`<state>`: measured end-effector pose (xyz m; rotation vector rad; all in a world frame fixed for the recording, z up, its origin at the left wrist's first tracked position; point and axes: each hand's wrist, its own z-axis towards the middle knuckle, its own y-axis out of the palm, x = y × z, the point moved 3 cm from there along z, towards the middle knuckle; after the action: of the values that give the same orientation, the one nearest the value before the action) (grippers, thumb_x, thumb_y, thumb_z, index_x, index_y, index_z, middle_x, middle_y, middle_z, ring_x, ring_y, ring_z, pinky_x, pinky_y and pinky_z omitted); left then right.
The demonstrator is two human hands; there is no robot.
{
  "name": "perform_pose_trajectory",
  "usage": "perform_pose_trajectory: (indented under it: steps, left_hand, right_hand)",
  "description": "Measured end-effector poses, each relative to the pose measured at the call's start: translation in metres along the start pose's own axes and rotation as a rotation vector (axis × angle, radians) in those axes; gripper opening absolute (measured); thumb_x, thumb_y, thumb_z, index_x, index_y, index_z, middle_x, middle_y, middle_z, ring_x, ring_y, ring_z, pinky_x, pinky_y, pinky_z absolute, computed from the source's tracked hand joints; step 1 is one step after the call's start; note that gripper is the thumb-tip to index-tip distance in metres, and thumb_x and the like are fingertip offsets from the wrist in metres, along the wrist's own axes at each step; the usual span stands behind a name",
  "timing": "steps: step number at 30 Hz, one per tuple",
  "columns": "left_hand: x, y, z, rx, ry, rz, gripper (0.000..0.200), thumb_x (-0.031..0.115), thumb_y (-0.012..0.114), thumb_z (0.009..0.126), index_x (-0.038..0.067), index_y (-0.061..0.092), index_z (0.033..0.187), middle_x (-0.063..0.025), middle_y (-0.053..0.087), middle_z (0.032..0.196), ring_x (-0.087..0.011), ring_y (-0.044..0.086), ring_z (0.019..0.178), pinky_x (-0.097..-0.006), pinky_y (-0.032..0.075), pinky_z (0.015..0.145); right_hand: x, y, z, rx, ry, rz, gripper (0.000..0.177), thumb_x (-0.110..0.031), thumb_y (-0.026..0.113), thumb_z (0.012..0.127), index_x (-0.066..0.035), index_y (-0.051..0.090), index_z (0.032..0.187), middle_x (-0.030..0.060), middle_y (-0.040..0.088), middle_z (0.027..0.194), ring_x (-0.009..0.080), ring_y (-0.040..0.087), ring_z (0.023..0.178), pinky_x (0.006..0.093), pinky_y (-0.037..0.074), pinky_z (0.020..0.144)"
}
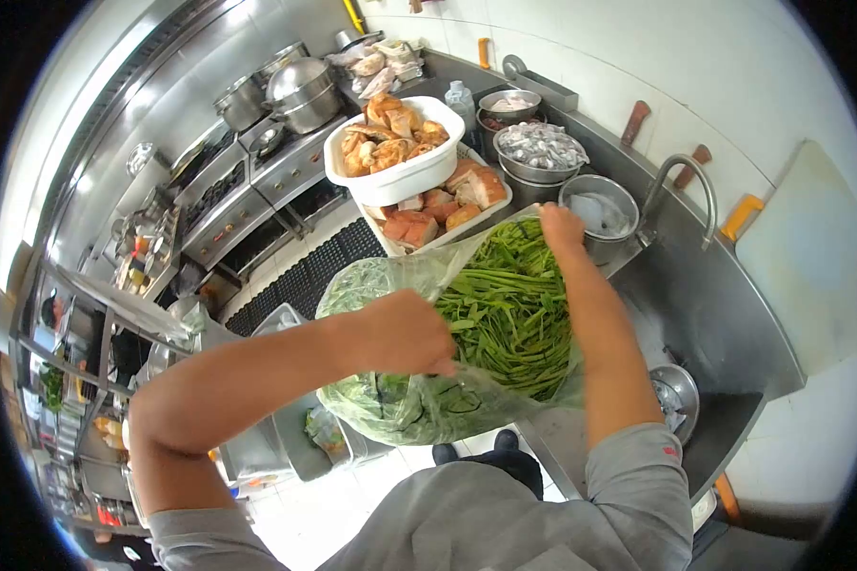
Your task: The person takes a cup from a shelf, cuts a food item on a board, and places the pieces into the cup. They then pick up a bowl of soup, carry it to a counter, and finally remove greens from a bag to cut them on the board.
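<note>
"Where do the greens lie from your hands?"

"On my head feed, the long-stalked greens [512, 319] sit in the mouth of a clear bag [390, 419], right between the two. From my left hand [405, 331] they lie to the right; from my right hand [562, 228], just below and toward my body. I'd judge that spread mouth to be the relation that counts."

"Long axis?"

"No single one. Many stalks run crosswise, curving along the film, with leaves crowding the upper part. The right hand looks nearer to the leaves, the left to the near rim."

"And what are the hands doing?"

"Both are closed on the film: left fist clenched on the near edge, right fingers pinching the far one. The bag's front overlaps the steel counter [554, 440] in my view; whether that bears any weight, I can't tell. A white tub [414, 183] of browned meat stands beyond."

"Any writing?"

"Nothing I can read. The right sleeve [638, 471] has a small red mark, too tiny to make out. I find no legible lettering on the bag or on the plastic bottle [460, 103]."
</note>
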<state>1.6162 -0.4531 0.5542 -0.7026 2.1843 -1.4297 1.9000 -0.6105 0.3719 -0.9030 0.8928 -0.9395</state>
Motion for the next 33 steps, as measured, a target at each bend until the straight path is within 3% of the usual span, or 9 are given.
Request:
perform_pose_trajectory:
  steps: [3, 5, 8, 13, 15, 16, 28, 31, 33]
  left_hand:
    - [0.006, 0.01, -0.038, -0.037, -0.083, -0.004, 0.042, 0.049, 0.056, 0.082, 0.009, 0.058, 0.067, -0.0042, 0.056, 0.065, -0.0251, 0.059, 0.063, -0.04, 0.046, 0.051]
    - [0.01, 0.016, -0.058, 0.142, -0.101, -0.022, 0.039, 0.049, 0.062, 0.075, 0.011, 0.056, 0.073, -0.0019, 0.052, 0.073, -0.0202, 0.056, 0.074, -0.0367, 0.045, 0.054]
    - [0.026, 0.024, -0.079, 0.001, -0.198, 0.058, 0.037, 0.045, 0.068, 0.069, 0.011, 0.056, 0.079, 0.0007, 0.05, 0.08, -0.0158, 0.053, 0.084, -0.0316, 0.044, 0.061]
    - [0.038, 0.042, -0.097, -0.009, -0.264, 0.097, 0.031, 0.039, 0.07, 0.069, 0.013, 0.055, 0.077, 0.0011, 0.049, 0.078, -0.0144, 0.052, 0.082, -0.03, 0.042, 0.064]
    - [0.026, 0.042, -0.098, 0.078, -0.312, 0.225, 0.023, 0.031, 0.069, 0.069, 0.013, 0.055, 0.074, 0.0012, 0.049, 0.075, -0.0139, 0.052, 0.083, -0.0304, 0.042, 0.064]
    - [0.019, 0.033, -0.096, 0.217, -0.295, 0.28, 0.017, 0.023, 0.067, 0.068, 0.013, 0.055, 0.071, 0.0008, 0.049, 0.073, -0.0142, 0.053, 0.081, -0.0306, 0.042, 0.064]
    - [-0.026, -0.01, -0.055, 0.373, -0.141, 0.197, 0.021, 0.016, 0.069, 0.058, 0.011, 0.049, 0.064, -0.0001, 0.048, 0.068, -0.0161, 0.054, 0.071, -0.0303, 0.041, 0.058]
    - [-0.029, -0.015, -0.048, 0.355, -0.124, 0.203, 0.022, 0.015, 0.069, 0.057, 0.011, 0.049, 0.064, -0.0003, 0.048, 0.068, -0.0165, 0.054, 0.071, -0.0309, 0.042, 0.059]
    - [-0.027, -0.018, -0.041, 0.376, -0.055, 0.176, 0.024, 0.018, 0.071, 0.058, 0.011, 0.05, 0.066, -0.0005, 0.048, 0.07, -0.0168, 0.054, 0.073, -0.0311, 0.043, 0.061]
  right_hand:
    - [0.003, -0.009, 0.009, 0.004, -0.014, 0.004, 0.036, -0.038, 0.048, 0.092, -0.006, 0.062, 0.085, 0.0156, 0.066, 0.076, 0.0323, 0.066, 0.072, 0.0445, 0.052, 0.06]
    - [0.01, -0.02, 0.012, -0.063, -0.004, -0.049, 0.036, -0.038, 0.047, 0.092, -0.006, 0.062, 0.083, 0.0158, 0.066, 0.076, 0.0331, 0.066, 0.072, 0.0449, 0.052, 0.06]
    - [0.048, -0.021, 0.027, 0.033, -0.005, -0.053, 0.037, -0.038, 0.046, 0.092, -0.006, 0.062, 0.083, 0.0169, 0.065, 0.078, 0.0355, 0.065, 0.075, 0.0469, 0.051, 0.063]
    - [0.123, -0.04, 0.03, 0.062, 0.024, -0.15, 0.04, -0.041, 0.044, 0.092, -0.007, 0.063, 0.084, 0.0177, 0.065, 0.081, 0.0378, 0.064, 0.078, 0.0486, 0.05, 0.066]
    - [0.142, -0.058, 0.015, 0.038, 0.097, -0.163, 0.042, -0.043, 0.043, 0.092, -0.007, 0.063, 0.085, 0.0182, 0.065, 0.082, 0.0378, 0.064, 0.079, 0.0491, 0.049, 0.068]
    - [0.147, -0.067, 0.011, 0.042, 0.099, -0.171, 0.042, -0.043, 0.043, 0.092, -0.007, 0.063, 0.085, 0.0182, 0.065, 0.082, 0.0378, 0.064, 0.079, 0.0491, 0.049, 0.068]
    - [0.208, -0.058, -0.121, -0.135, 0.302, -0.234, 0.046, -0.046, 0.039, 0.093, -0.006, 0.062, 0.09, 0.0216, 0.064, 0.087, 0.0405, 0.062, 0.083, 0.0493, 0.049, 0.071]
    - [0.226, -0.049, -0.14, -0.173, 0.354, -0.231, 0.033, -0.034, 0.05, 0.091, -0.004, 0.063, 0.094, 0.0201, 0.066, 0.091, 0.0356, 0.065, 0.082, 0.0459, 0.052, 0.068]
    - [0.231, -0.05, -0.149, -0.578, 0.603, 0.235, 0.036, -0.033, 0.061, 0.084, -0.003, 0.061, 0.105, 0.0207, 0.063, 0.102, 0.0311, 0.065, 0.09, 0.0433, 0.052, 0.075]
